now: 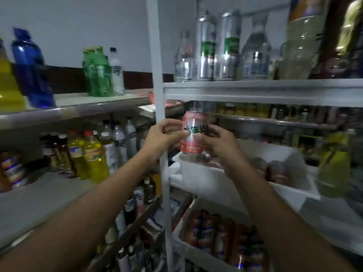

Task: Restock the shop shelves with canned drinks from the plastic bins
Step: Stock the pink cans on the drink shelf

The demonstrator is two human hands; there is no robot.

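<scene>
I hold a pink and red drink can (193,132) upright in front of the white shelf unit, at chest height. My left hand (161,137) grips its left side and my right hand (217,143) grips its right side. Just below the can sits a white plastic bin (200,179) on a shelf, with several dark red cans inside. A second white bin (178,235) lower down holds several orange and red cans. The picture is blurred.
A white upright post (157,75) stands just left of the can. The shelf (255,84) above carries silver cans and clear bottles. To the left, grey shelves (39,112) hold yellow, blue, green and dark bottles.
</scene>
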